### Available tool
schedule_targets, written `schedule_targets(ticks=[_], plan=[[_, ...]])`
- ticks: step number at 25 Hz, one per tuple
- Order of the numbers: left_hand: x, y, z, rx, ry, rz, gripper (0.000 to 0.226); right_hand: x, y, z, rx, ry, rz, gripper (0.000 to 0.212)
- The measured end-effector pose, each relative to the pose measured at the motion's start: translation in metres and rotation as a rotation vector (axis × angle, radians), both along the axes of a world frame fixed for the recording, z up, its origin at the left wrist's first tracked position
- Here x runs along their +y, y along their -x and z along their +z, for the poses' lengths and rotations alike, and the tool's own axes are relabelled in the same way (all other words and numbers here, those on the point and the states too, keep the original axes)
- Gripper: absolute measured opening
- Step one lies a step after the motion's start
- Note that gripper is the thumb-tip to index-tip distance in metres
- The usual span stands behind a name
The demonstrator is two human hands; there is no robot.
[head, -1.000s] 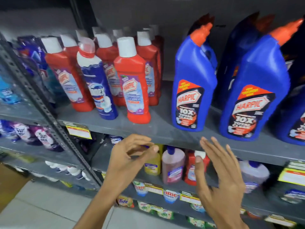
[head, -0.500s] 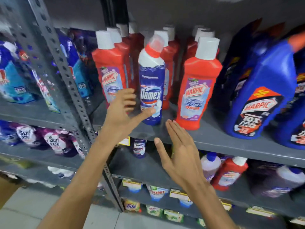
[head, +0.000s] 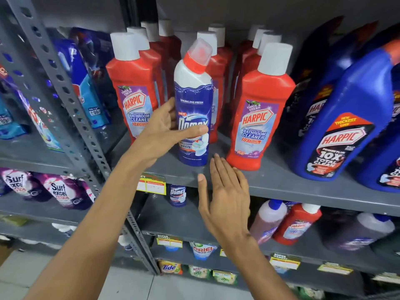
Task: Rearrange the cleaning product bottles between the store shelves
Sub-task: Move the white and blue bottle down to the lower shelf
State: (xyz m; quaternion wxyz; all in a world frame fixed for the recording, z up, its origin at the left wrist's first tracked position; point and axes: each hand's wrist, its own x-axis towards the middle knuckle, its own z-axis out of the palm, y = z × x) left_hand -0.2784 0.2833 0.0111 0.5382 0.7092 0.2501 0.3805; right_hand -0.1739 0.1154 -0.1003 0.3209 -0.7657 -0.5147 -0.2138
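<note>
A white and blue Domex bottle (head: 192, 92) with a red neck stands upright on the grey middle shelf (head: 281, 187), between red Harpic bathroom cleaner bottles (head: 257, 118) with white caps. My left hand (head: 160, 135) wraps it from the left, thumb across the front label and fingers on its left side. My right hand (head: 223, 198) is flat and spread just below the shelf edge, its fingertips near the bottle's base, holding nothing. Another small Domex bottle (head: 178, 194) stands on the shelf below.
Large blue Harpic bottles (head: 344, 126) fill the right of the shelf. A perforated grey upright post (head: 71, 105) divides off the left bay with detergent pouches (head: 62, 191). Lower shelves hold more bottles (head: 298, 224) and packets. Price tags (head: 151, 185) hang on the shelf edges.
Both hands have risen and shifted toward the Domex bottle. My left hand has gone from open in the air to wrapped on the bottle; my right hand came up to the shelf edge.
</note>
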Motion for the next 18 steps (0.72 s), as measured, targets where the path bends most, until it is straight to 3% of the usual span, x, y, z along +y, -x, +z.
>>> schedule_targets(ticks=[5,9,11,14,18], plan=[[-0.026,0.007,0.011,-0.150,-0.024,0.053,0.063,0.001,-0.006,-0.005,-0.037,-0.055,0.012,0.050],[-0.071,0.061,0.022,-0.248,-0.110,0.093,0.049,0.002,-0.007,-0.007,-0.045,-0.058,0.006,0.050],[-0.095,0.101,0.006,-0.155,-0.099,0.152,0.046,0.003,-0.008,-0.008,-0.036,-0.086,0.021,0.049],[-0.120,0.143,-0.058,0.114,-0.022,0.081,0.066,0.003,-0.007,-0.009,-0.024,-0.105,0.027,0.048],[-0.128,0.139,-0.144,0.344,0.129,0.015,0.075,0.003,-0.009,-0.010,-0.050,-0.108,0.026,0.046]])
